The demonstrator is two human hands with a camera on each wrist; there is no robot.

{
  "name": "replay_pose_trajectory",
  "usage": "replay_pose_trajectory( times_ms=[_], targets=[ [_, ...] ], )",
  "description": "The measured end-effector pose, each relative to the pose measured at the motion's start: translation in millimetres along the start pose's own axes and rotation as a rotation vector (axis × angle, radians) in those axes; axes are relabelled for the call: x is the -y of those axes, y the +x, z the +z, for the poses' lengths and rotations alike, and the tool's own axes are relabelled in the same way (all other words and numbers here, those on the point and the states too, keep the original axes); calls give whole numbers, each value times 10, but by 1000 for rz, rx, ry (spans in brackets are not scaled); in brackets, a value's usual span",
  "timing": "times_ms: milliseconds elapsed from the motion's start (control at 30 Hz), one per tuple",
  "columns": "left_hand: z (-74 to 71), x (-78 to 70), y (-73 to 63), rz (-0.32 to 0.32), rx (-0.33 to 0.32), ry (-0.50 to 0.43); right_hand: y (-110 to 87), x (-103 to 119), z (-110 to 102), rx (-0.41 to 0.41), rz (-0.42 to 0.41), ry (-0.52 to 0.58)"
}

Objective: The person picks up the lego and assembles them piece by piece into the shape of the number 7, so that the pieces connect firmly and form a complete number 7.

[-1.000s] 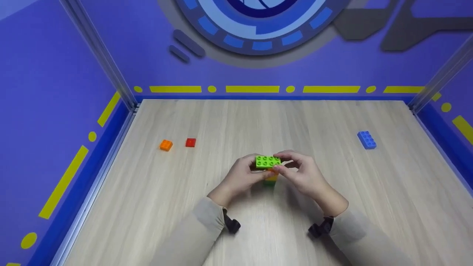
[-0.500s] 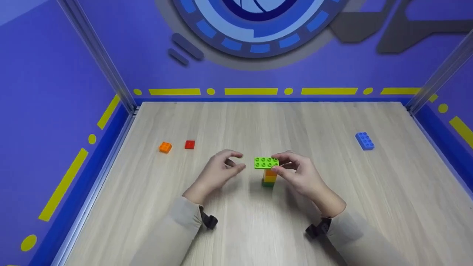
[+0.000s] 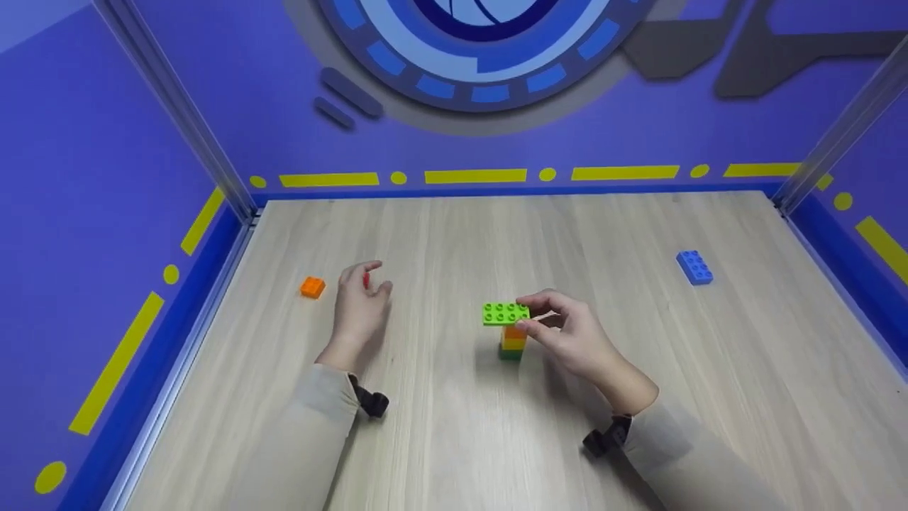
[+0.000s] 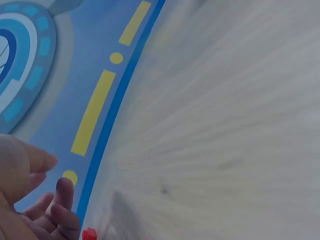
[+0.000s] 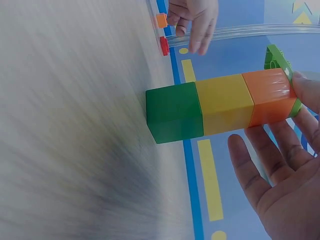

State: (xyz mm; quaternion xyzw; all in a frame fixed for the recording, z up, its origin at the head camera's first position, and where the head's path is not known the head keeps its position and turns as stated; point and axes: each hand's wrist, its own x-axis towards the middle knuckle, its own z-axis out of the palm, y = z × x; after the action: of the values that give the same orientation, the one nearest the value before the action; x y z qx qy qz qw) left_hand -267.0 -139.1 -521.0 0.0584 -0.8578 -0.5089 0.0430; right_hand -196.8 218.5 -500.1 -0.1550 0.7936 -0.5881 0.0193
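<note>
In the head view a short tower stands on the table: dark green brick at the bottom, then yellow, then orange. A wide light green brick tops it, overhanging to the left. My right hand pinches that top brick at its right end between thumb and finger. My left hand is over the small red brick, thumb and fingers apart on either side of it. The right wrist view shows a gap between the left fingertips and the red brick.
A small orange brick lies left of my left hand. Toward the right side of the wooden table lies a blue eight-stud brick. Blue-purple panels wall the table at the back and both sides.
My left hand has let go of the light green brick and moved left and away to the red brick. The right hand keeps its pinch on the top brick.
</note>
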Motion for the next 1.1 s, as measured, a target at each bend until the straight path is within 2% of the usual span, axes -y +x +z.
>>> replay_pose_trajectory(
  times_ms=[200,367,600,767,933,1100],
  targets=[
    [-111,147,98,-125,-68,-12,-4,-1,12,0,3,29],
    [-180,260,152,-189,-94,2,-2,-2,14,-4,-11,37],
    [-216,338,269,-197,-103,41,-10,3,3,-5,-16,35],
    [-184,310,322,-201,-89,69,-18,3,-4,-6,-14,39],
    [-153,281,308,-210,-78,78,-14,1,10,-8,-2,49],
    [-97,238,243,-190,-77,22,-9,-11,2,1,0,51]
  ],
)
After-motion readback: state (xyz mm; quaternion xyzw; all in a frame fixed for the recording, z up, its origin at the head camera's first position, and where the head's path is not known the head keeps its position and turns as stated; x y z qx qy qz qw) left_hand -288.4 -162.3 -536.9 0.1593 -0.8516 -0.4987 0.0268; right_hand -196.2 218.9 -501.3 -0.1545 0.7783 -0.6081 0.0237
